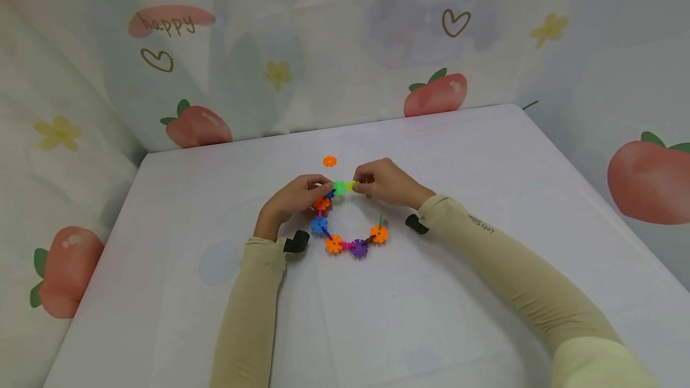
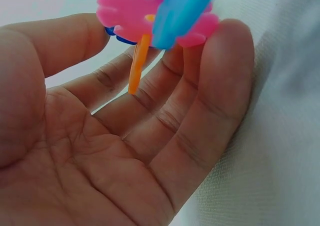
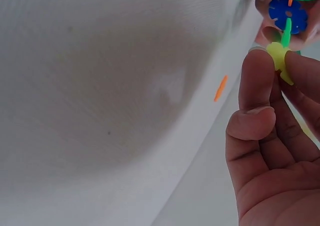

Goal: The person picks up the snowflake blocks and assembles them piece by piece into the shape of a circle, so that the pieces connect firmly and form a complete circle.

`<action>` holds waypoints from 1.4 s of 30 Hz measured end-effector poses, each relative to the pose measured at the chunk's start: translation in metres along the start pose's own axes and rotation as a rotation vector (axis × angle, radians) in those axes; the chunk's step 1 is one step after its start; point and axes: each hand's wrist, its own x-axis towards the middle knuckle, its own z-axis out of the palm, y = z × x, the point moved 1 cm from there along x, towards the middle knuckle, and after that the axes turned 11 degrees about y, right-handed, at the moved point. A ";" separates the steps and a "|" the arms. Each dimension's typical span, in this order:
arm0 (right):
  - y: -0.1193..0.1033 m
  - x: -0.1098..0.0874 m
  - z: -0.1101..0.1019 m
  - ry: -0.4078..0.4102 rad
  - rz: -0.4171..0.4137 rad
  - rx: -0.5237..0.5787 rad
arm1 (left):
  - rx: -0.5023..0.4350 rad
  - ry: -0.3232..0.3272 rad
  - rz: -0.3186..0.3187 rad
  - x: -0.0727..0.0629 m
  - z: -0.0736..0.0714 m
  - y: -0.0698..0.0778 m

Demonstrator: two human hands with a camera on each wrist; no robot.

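Note:
A chain of colourful notched plastic discs curves in an open loop over the white table. My left hand pinches its upper left part; in the left wrist view the thumb and fingers are on either side of a pink disc, with an orange disc seen edge-on below it. My right hand pinches a yellow disc between thumb and finger. That disc meets a green disc at the chain's upper end. Another orange disc is near the chain's other end.
A loose orange disc lies on the table beyond the hands. Black camera mounts stick out beside both wrists. A printed curtain with fruit and flowers hangs behind the table's far edge.

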 end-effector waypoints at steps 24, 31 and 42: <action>-0.003 -0.001 0.015 0.070 -0.073 -0.010 | -0.076 -0.042 0.021 0.001 0.002 -0.005; -0.005 0.001 0.019 0.091 -0.066 -0.006 | -0.086 -0.018 0.016 0.003 0.003 -0.005; -0.010 0.001 0.023 0.097 -0.039 -0.008 | -0.134 0.000 0.003 0.001 0.003 -0.005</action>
